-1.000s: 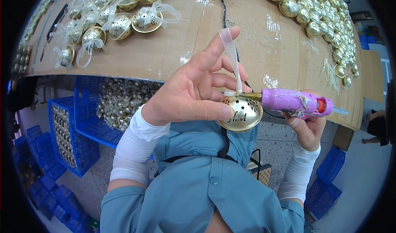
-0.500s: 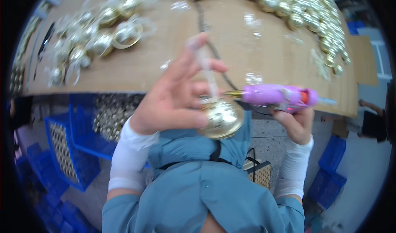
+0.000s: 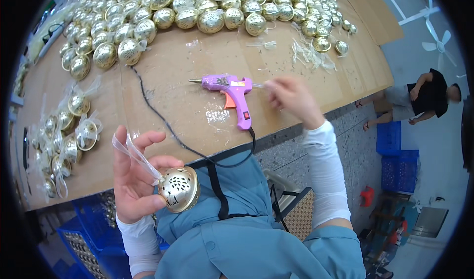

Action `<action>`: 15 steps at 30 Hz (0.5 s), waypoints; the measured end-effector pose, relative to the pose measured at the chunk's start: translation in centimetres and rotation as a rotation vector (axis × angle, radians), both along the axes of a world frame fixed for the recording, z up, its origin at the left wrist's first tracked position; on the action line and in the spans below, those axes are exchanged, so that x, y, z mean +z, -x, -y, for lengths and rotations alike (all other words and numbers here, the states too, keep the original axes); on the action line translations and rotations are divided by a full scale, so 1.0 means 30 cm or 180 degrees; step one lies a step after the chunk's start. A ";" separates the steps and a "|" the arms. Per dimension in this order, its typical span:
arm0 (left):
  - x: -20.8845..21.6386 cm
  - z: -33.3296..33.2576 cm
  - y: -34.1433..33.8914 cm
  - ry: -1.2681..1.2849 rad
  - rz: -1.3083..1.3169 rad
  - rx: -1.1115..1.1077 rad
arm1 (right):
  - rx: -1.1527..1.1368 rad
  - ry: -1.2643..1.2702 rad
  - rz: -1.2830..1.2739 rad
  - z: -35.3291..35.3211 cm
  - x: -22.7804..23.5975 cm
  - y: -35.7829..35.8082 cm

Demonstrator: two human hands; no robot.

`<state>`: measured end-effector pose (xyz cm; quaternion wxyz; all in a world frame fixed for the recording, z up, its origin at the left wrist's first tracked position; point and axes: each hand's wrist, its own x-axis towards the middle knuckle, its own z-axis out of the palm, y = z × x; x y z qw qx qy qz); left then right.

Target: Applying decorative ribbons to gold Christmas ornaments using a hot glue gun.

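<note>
My left hand (image 3: 134, 182) is closed on a gold bell ornament (image 3: 178, 189), a round metal ball with cut-out patterns and a flared rim. A sheer white ribbon loop (image 3: 138, 156) rises from its top past my raised fingers. On the cardboard-covered table lies a purple glue gun (image 3: 224, 83) with an orange trigger, its nozzle pointing left. My right hand (image 3: 291, 97), blurred, is over the table just behind the gun, with its fingertips by the clear glue stick (image 3: 257, 85). Whether they touch the stick, or hold anything, I cannot make out.
Many gold bells (image 3: 211, 21) crowd the table's far side; several ribboned ones (image 3: 71, 148) lie at left. Loose white ribbons (image 3: 311, 54) lie far right. The gun's black cord (image 3: 165, 123) loops across the table. Blue crates (image 3: 401, 170) stand right, near another person (image 3: 428, 98).
The glue gun has gone from my right hand onto the table. My right hand has moved away behind it. My left hand still holds the bell, now lower left, and the view has shifted.
</note>
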<state>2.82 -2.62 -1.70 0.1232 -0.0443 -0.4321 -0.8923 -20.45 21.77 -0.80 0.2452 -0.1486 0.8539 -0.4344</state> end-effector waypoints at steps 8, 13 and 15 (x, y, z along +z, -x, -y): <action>0.008 -0.038 0.085 0.0081 0.0174 -0.0228 | -0.0930 -0.0394 -0.2729 -0.165 -0.149 0.323; 0.007 -0.046 0.114 0.0135 0.0176 -0.0331 | -0.0855 -0.1509 -0.3524 -0.152 -0.224 0.365; 0.009 -0.043 0.120 0.0173 0.0142 -0.0398 | -0.0691 -0.1239 -0.3518 -0.163 -0.225 0.378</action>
